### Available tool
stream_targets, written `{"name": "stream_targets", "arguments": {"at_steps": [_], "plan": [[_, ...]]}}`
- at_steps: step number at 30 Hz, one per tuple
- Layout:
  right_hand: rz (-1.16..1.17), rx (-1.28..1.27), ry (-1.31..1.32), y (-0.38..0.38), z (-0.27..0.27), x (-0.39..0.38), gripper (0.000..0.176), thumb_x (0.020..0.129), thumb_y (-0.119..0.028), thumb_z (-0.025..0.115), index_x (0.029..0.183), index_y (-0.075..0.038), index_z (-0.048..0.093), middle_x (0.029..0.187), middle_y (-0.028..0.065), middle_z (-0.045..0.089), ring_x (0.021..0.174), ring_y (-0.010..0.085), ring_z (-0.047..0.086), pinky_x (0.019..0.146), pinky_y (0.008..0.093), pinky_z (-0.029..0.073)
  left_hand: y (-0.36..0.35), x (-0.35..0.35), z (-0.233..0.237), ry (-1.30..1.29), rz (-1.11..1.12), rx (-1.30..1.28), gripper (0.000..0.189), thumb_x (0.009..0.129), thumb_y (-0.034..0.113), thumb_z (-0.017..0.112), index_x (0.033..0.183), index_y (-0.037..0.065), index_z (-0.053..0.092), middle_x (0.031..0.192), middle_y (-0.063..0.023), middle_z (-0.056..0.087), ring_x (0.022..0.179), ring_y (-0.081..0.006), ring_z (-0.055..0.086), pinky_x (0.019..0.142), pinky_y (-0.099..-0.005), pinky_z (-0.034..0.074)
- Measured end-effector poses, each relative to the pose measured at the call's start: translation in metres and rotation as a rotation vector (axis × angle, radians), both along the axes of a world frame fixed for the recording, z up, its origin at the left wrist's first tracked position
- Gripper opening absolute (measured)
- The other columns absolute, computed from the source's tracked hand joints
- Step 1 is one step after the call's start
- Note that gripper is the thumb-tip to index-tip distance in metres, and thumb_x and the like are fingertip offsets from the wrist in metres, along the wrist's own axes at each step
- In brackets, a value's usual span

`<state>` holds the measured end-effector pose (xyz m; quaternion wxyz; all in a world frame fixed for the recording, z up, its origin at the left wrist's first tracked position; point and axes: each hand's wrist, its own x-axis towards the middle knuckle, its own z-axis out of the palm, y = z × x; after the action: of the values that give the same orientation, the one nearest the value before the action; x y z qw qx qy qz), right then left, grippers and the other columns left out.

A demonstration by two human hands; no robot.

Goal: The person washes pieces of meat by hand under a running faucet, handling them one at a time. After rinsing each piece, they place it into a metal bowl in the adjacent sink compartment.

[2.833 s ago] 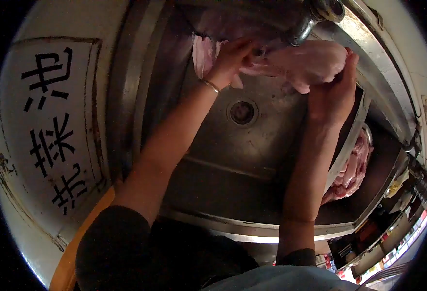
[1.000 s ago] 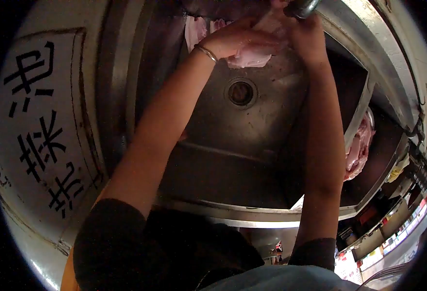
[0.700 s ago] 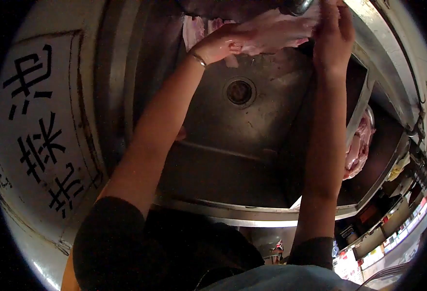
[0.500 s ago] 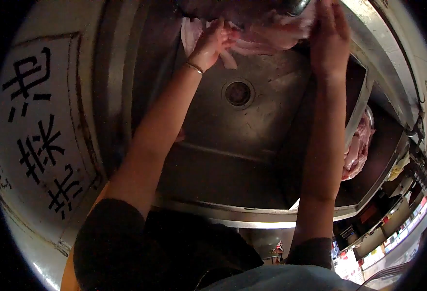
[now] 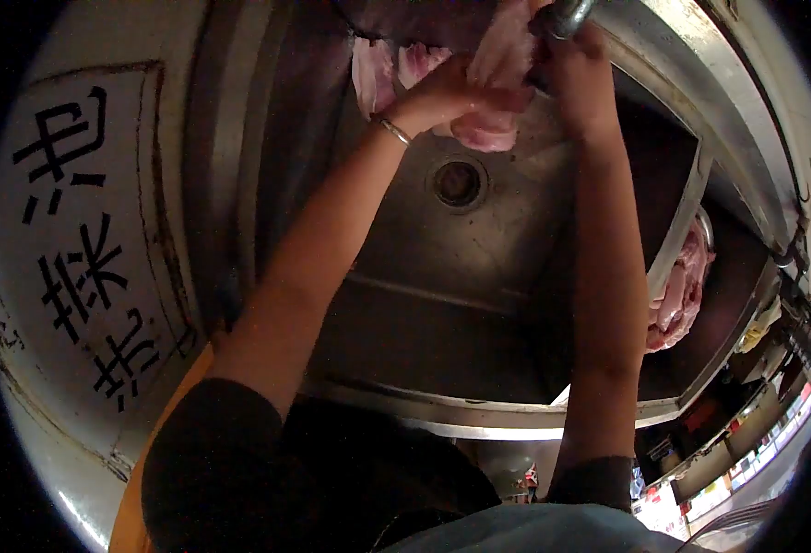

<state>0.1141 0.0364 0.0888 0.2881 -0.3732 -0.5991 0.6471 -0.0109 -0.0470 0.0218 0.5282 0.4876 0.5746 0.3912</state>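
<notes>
Under the faucet (image 5: 567, 14), far end of the sink (image 5: 479, 276): left hand (image 5: 442, 92) has its fingers curled tight on a pale pink piece of raw meat (image 5: 490, 129). Right hand (image 5: 576, 83) is closed on the same piece from the other side, just below the spout. Meat is held clear of the basin floor, above the drain (image 5: 458, 182). Thin bracelet (image 5: 392, 130) on the left wrist. More meat (image 5: 373, 69) lies against the back wall. Another heap (image 5: 677, 295) sits in the compartment to the right.
</notes>
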Motion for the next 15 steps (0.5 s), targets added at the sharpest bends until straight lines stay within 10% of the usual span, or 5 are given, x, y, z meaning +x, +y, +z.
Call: {"name": "stream_targets", "arguments": {"at_steps": [2, 3, 5, 7, 15], "plan": [[-0.010, 0.002, 0.118, -0.001, -0.004, 0.003, 0.028, 0.087, -0.022, 0.047, 0.109, -0.005, 0.050, 0.096, 0.0026, 0.053, 0.082, 0.0125, 0.051, 0.068, 0.0271, 0.043, -0.006, 0.007, -0.019, -0.021, -0.089, -0.040, 0.051, 0.072, 0.031, 0.066, 0.107, -0.001, 0.050, 0.095, -0.0071, 0.059, 0.090, -0.0129, 0.054, 0.077, -0.0264, 0.043], [-0.030, 0.464, -0.140, -0.003, 0.004, 0.003, 0.027, 0.088, -0.022, 0.045, 0.108, -0.005, 0.050, 0.096, 0.0041, 0.054, 0.083, 0.0146, 0.052, 0.070, 0.0291, 0.043, -0.010, 0.007, -0.031, -0.019, -0.088, -0.041, 0.051, 0.072, 0.031, 0.066, 0.107, -0.001, 0.050, 0.095, -0.0071, 0.059, 0.090, -0.0129, 0.054, 0.077, -0.0264, 0.043], [-0.051, 0.924, -0.408, -0.004, 0.007, 0.002, 0.026, 0.089, -0.022, 0.042, 0.107, -0.005, 0.051, 0.097, 0.0057, 0.054, 0.083, 0.0167, 0.054, 0.071, 0.0311, 0.044, -0.012, 0.009, -0.045, -0.686, 0.036, -0.136, 0.046, 0.074, 0.030, 0.063, 0.106, 0.000, 0.051, 0.098, -0.0083, 0.058, 0.091, -0.0163, 0.055, 0.081, -0.0288, 0.042], [-0.141, -0.520, 0.633, -0.008, 0.004, -0.005, 0.022, 0.090, -0.018, 0.042, 0.105, -0.005, 0.052, 0.101, 0.0089, 0.054, 0.087, 0.0217, 0.054, 0.073, 0.0347, 0.044, -0.015, 0.013, -0.051, -0.967, 0.056, -0.087, 0.042, 0.076, 0.030, 0.061, 0.106, 0.001, 0.051, 0.099, -0.0081, 0.058, 0.092, -0.0176, 0.055, 0.083, -0.0303, 0.042], [-0.132, -0.545, 0.413, -0.006, -0.027, 0.027, 0.038, 0.087, -0.033, 0.048, 0.114, -0.006, 0.047, 0.102, 0.0044, 0.054, 0.095, 0.0115, 0.049, 0.081, 0.0277, 0.040, -0.001, 0.008, -0.039, -1.420, 0.366, -0.055, 0.028, 0.083, 0.027, 0.052, 0.103, 0.008, 0.055, 0.099, -0.0064, 0.058, 0.095, -0.0176, 0.053, 0.084, -0.0312, 0.042]]}}
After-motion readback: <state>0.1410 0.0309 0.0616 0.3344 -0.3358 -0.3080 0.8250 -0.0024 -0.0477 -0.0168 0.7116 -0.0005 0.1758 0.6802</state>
